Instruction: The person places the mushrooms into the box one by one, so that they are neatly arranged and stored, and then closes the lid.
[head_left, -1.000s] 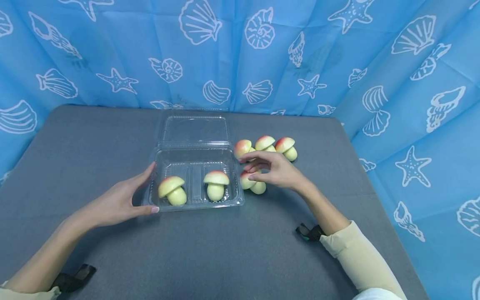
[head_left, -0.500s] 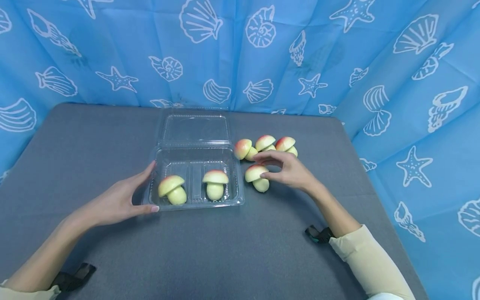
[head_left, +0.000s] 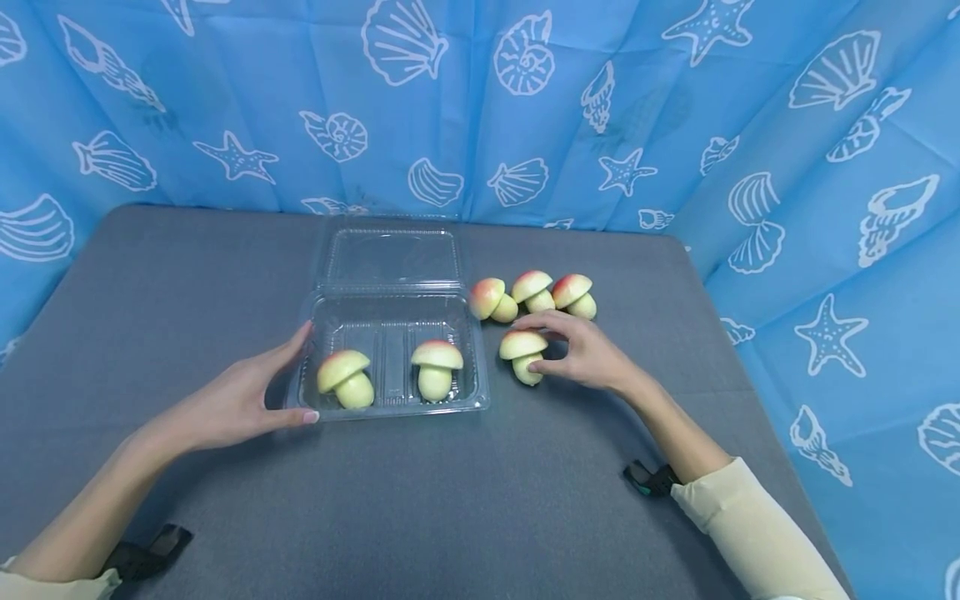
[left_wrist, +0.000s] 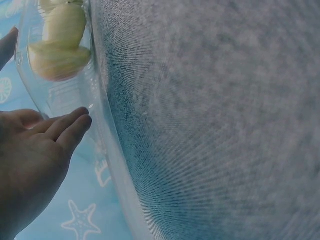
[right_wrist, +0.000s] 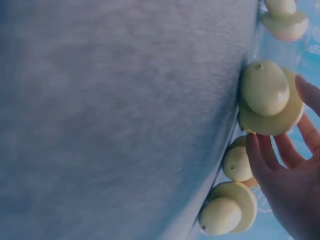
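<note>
My right hand (head_left: 583, 353) pinches a mushroom-shaped piece (head_left: 522, 343), with a pale green stem and red-tinged cap, right of a clear plastic clamshell box (head_left: 390, 412). In the right wrist view, the thumb lies on one side of this mushroom piece (right_wrist: 265, 90) and fingertips on the other. My left hand (head_left: 232, 404) rests against the box's left side, fingers along the wall and thumb at the near corner. Inside the box, one mushroom piece (head_left: 345, 379) leans at the left; another (head_left: 437, 369) stands at the right. The left wrist view shows the fingers nearly straight.
Beyond my right hand, three more mushroom pieces sit in a row: a left one (head_left: 491, 300), a middle one (head_left: 534, 290) and a right one (head_left: 574, 295). The box's open lid (head_left: 392, 257) lies back on the grey table (head_left: 390, 508). A blue shell-print curtain (head_left: 480, 108) hangs behind.
My right hand has moved right and closed its thumb and fingers on the near mushroom piece, which has turned more upright and shifted slightly right. The left hand has stayed put.
</note>
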